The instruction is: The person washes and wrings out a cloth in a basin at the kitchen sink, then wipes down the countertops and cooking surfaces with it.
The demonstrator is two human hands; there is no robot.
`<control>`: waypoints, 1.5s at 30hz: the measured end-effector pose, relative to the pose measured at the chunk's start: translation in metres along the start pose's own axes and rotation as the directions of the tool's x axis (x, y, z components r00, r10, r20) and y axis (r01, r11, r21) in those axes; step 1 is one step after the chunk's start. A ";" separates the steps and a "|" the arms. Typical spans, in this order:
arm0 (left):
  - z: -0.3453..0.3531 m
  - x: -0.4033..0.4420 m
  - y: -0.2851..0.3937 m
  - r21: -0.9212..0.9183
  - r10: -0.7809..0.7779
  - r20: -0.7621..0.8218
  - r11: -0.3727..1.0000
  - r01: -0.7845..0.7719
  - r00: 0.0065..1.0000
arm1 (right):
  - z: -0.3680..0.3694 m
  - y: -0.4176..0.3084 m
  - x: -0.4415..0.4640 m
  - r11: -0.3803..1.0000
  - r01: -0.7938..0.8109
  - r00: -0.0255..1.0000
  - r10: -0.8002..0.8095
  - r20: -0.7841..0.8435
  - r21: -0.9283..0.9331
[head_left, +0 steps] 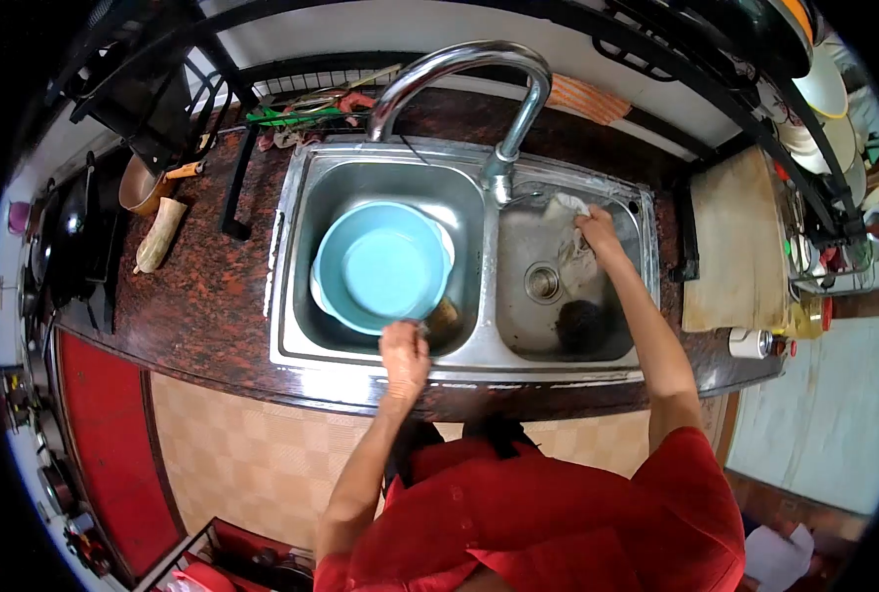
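— Fingers curled, the left hand (403, 360) is at the near rim of a blue tub (382, 271). I cannot tell whether it pinches the rim or something small there.

— Where is the tub?

— In the left basin (333, 189), upright, with something brown, perhaps a sponge (444, 316), just beside its near right side. I would steady the tub lightly at the rim, since wet steel may let it slide.

— And across the divider?

— Nearest in the right basin (518, 242) lies a dark, round pad (580, 324), too dim to name surely. Past it is the drain (542, 283). Beyond and right of that, a pale rag (577, 261) hangs crumpled over the basin's far right part.

— Is it held?

— Yes, by 1 hand: the right hand (597, 232), arm stretched, pinches its upper part, fingers pressed together. To handle it well, I judge, gather more into the palm, so the loose end does not drag over the drain or pad.

— What is farthest?

— Behind the 2 basins arches a chrome tap (459, 56); I see no water running. Past it, against the wall, is an orange striped towel (587, 99).
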State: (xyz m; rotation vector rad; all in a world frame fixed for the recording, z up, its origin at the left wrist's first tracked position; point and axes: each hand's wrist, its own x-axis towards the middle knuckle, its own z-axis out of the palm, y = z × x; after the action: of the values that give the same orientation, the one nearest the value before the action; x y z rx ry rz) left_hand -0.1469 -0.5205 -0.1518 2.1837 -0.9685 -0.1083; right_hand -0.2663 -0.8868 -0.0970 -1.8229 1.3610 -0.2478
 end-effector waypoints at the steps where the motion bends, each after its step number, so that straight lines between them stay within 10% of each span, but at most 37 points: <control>1: 0.017 -0.004 0.021 -0.115 0.030 -0.068 0.993 -0.037 0.997 | -0.010 -0.010 0.009 0.998 0.050 0.998 -0.049 0.045 -0.027; 4: 0.062 -0.022 0.062 -0.140 -0.031 0.007 0.990 0.032 0.999 | 0.002 -0.029 0.043 0.834 0.537 0.835 -0.547 -0.059 -0.125; 7: 0.074 -0.027 0.074 0.089 -0.064 0.025 0.994 0.061 0.998 | 0.026 -0.062 0.086 0.317 0.867 0.364 -0.930 0.054 -0.385; 8: 0.075 -0.026 0.076 0.101 -0.039 0.000 0.994 0.038 0.999 | 0.040 -0.061 0.113 0.309 0.874 0.358 -0.931 0.067 -0.375; 11: 0.075 -0.025 0.079 0.139 -0.036 -0.016 0.990 0.038 0.999 | 0.081 -0.061 0.150 0.402 0.848 0.527 -0.708 0.470 -0.344; 14: 0.075 -0.025 0.080 0.176 -0.044 -0.032 0.983 0.049 0.999 | 0.097 -0.067 0.144 0.321 0.829 0.539 -0.681 0.496 -0.458; 23: 0.078 -0.026 0.080 0.212 -0.102 -0.044 0.971 0.109 0.994 | 0.017 0.003 0.144 0.347 0.695 0.600 -0.762 0.243 -0.629; 35: 0.077 -0.023 0.087 0.233 -0.091 -0.020 0.968 0.093 0.996 | -0.126 0.146 0.156 0.576 0.119 0.906 -0.396 -0.148 -0.809; 45: 0.082 -0.029 0.083 0.270 -0.040 -0.058 0.961 0.054 0.998 | -0.119 0.193 0.061 0.582 0.201 0.859 -0.491 -0.144 -0.788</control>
State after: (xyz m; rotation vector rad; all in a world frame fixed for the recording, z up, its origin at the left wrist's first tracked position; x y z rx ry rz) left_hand -0.2470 -0.5865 -0.1636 2.4481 -0.9478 0.0635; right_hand -0.4487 -1.0126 -0.1762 -2.9025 1.4365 -0.2375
